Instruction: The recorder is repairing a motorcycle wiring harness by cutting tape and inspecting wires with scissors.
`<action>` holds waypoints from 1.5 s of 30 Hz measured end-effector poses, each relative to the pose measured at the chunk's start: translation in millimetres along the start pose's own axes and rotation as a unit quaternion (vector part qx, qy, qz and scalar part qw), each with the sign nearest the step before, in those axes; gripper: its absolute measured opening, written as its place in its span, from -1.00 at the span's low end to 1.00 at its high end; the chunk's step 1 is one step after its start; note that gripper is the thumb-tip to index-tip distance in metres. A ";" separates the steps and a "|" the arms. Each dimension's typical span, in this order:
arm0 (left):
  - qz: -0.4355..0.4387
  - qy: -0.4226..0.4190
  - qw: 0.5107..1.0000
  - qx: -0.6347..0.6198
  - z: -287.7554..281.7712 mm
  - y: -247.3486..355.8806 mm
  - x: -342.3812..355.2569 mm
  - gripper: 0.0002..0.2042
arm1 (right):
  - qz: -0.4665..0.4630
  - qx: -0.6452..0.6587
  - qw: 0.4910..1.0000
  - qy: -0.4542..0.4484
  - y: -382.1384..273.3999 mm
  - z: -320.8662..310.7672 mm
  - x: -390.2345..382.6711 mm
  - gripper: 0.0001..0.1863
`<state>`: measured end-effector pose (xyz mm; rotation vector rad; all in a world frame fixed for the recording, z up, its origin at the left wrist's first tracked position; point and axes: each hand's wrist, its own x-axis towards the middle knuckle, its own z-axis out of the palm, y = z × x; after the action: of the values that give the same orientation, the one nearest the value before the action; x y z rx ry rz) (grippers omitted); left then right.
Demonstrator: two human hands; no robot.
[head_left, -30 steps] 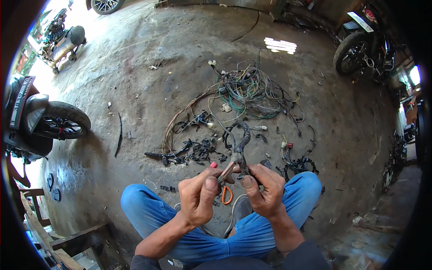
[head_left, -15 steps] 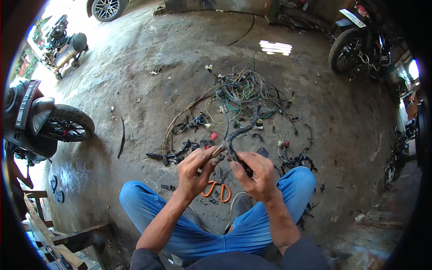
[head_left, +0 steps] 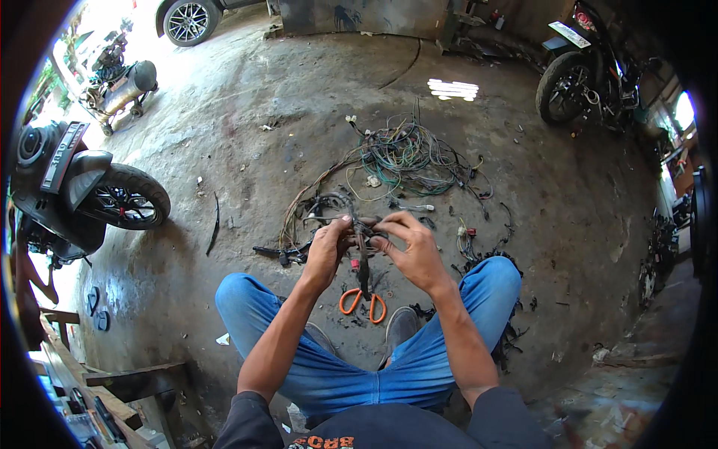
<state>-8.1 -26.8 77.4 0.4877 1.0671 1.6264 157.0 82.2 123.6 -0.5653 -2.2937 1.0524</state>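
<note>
My left hand point(head_left: 326, 251) and my right hand point(head_left: 410, 251) are close together in front of my knees, both closed on a black-wrapped wiring harness point(head_left: 363, 258). One dark end of it hangs down between them, and other strands stick up and out past my left fingers. A small red connector point(head_left: 355, 265) shows just below my left fingers. On the floor under the harness lie scissors with orange handles point(head_left: 378, 306), their blades mostly hidden. A large tangle of coloured wires point(head_left: 407, 153) lies on the floor beyond my hands.
Black harness scraps and connectors point(head_left: 471, 233) lie at the right of my hands, and a black strip point(head_left: 215, 224) at the left. A motorcycle wheel point(head_left: 134, 198) stands at the left, another motorcycle point(head_left: 572, 82) at the far right. A wooden bench point(head_left: 97, 396) is at lower left.
The harness has turned: its thick dark end, which pointed up and away, now hangs down toward the scissors. My hands have moved slightly farther from me, and the right fingers have shifted their grip.
</note>
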 end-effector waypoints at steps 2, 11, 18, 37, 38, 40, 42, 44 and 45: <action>0.010 0.016 1.000 -0.005 -8.6 -5.4 0.5 -0.61 | -0.029 -0.015 0.998 0.047 -7.8 0.9 3.1 -0.71; 0.085 -0.019 0.996 0.037 -4.7 -22.0 -6.9 -0.53 | 0.055 0.063 0.996 0.037 -13.4 25.5 10.1 -0.79; 0.066 0.014 0.993 0.093 -12.0 -35.4 -1.7 -0.48 | 0.151 0.069 0.985 0.055 5.0 42.5 10.7 -0.82; -0.082 0.063 0.994 0.034 -61.8 -113.0 23.6 -0.58 | 0.395 0.023 0.918 -0.024 105.8 113.6 -7.1 -0.68; -0.082 0.071 0.993 0.047 -63.8 -113.8 24.9 -0.56 | 0.414 0.052 0.908 -0.040 107.9 114.0 -6.6 -0.69; -0.089 0.068 0.993 0.032 -54.9 -105.2 19.0 -0.56 | 0.414 0.055 0.907 -0.041 108.8 114.8 -8.8 -0.69; -0.098 0.062 0.993 0.020 -44.8 -99.5 16.6 -0.56 | 0.415 0.060 0.907 -0.038 111.2 113.7 -10.7 -0.70; -0.118 0.058 0.991 0.039 -45.2 -97.7 14.3 -0.54 | 0.402 0.026 0.913 -0.056 119.4 117.7 -8.6 -0.69; -0.117 0.057 0.991 0.041 -43.9 -97.4 12.9 -0.54 | 0.401 0.027 0.914 -0.054 124.2 117.0 -8.0 -0.69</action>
<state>7.8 -30.3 -29.0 0.3139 1.2322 1.4211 107.0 88.1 -39.6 -1.5373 -2.1257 1.5255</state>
